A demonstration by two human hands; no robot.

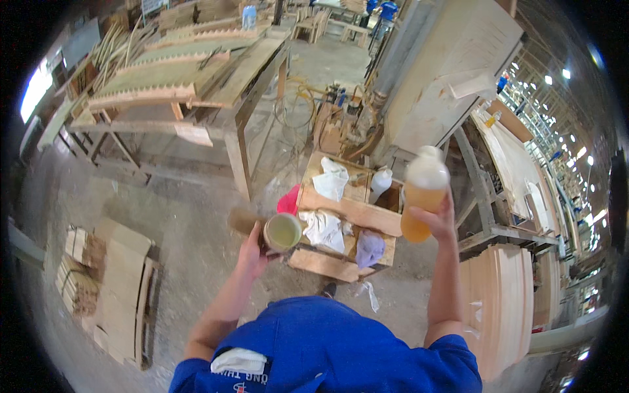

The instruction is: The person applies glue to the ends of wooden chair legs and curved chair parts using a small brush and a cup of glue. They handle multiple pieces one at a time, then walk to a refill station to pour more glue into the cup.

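My left hand (251,257) is wrapped round a small round cup (283,233) with pale greenish-yellow liquid in it. A blurred brown flat piece (241,221) sticks out beside that hand; its kind cannot be made out. On the right, my right hand (438,217) grips a clear plastic bottle (422,196), raised and nearly upright, with amber liquid in its lower part. Between the hands, lower down, stands a wooden box stand (347,211) bearing white rags (324,230), a lilac cloth (370,249) and a white bottle (381,182).
At the far left a long workbench (239,105) carries scalloped wooden strips. Stacked boards lie on the floor at left (121,281) and right (501,295). A red cloth (288,200) hangs by the stand. Beyond it are hoses (298,108) and a grey cabinet (445,78). People in blue (388,10) are far off.
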